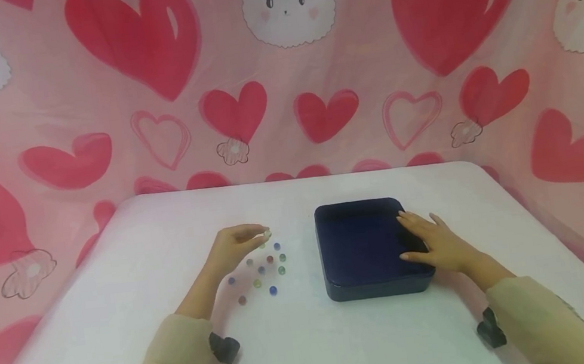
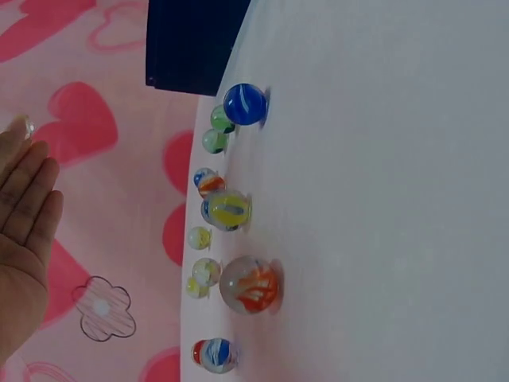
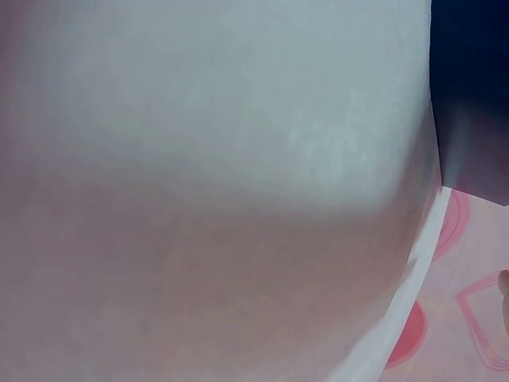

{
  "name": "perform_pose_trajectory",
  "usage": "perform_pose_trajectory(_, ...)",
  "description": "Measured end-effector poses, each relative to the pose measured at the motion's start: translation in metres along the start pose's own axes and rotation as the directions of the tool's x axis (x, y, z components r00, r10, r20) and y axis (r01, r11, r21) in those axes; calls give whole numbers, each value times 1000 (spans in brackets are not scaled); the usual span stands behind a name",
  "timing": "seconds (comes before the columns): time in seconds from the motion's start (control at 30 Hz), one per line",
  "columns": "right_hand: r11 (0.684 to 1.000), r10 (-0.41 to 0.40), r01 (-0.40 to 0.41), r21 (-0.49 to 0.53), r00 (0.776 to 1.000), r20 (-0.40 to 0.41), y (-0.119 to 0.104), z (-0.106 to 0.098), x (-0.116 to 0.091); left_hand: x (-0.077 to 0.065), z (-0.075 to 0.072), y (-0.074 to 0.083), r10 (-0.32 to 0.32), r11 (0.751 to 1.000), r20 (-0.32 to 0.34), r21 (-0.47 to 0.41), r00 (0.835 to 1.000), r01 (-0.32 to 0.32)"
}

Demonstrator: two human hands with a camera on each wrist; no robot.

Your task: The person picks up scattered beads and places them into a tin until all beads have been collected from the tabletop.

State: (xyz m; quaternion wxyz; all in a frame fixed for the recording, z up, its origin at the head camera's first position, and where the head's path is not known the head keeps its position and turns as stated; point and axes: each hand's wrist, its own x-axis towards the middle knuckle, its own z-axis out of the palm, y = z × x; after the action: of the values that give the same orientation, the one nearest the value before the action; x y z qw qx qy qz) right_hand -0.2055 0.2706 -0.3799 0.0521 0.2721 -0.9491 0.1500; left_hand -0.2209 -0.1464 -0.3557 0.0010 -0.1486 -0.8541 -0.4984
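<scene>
In the head view my left hand [image 1: 236, 248] pinches a clear glass marble [image 1: 268, 233] between thumb and fingertips, raised above the table. The same marble [image 2: 29, 126] peeks out past the thumb of my left hand [image 2: 28, 215] in the left wrist view. Below and beside that hand lie several loose marbles, among them a dark blue one [image 1: 273, 290], a yellow one [image 1: 257, 283] and an orange-swirled one [image 2: 251, 285]. My right hand [image 1: 436, 243] rests with spread fingers on the right rim of a dark blue square tray [image 1: 380, 288]; no marbles show inside it.
A white table [image 1: 295, 350] carries everything, with a pink heart-print cloth [image 1: 365, 65] hanging behind it. Black wrist cameras sit under both sleeves, one at the left wrist [image 1: 225, 348] and one at the right wrist [image 1: 491, 328]. The tray stands right of the marbles.
</scene>
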Motion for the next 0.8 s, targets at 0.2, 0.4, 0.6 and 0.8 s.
perform_pose_trajectory(0.2, 1000, 3, -3, -1, 1000, 4, 0, 0, 0, 3, 12, 5, 30, 999, 29, -34, 999, -29)
perform_pose_trajectory(0.4, 1000, 6, -6, 6, 1000, 3, -1, -2, 0, 8, 24, 10, 75, 996, 62, -54, 995, -71)
perform_pose_trajectory(0.6, 1000, 8, -8, 3, 1000, 8, 0, -1, 0, 14, 39, 15, 86, 995, 86, -56, 993, -82)
perform_pose_trajectory(0.8, 1000, 7, -7, -2, 1000, 8, 2, 0, 1, 20, 54, 20, 190, 981, 106, -68, 976, -184)
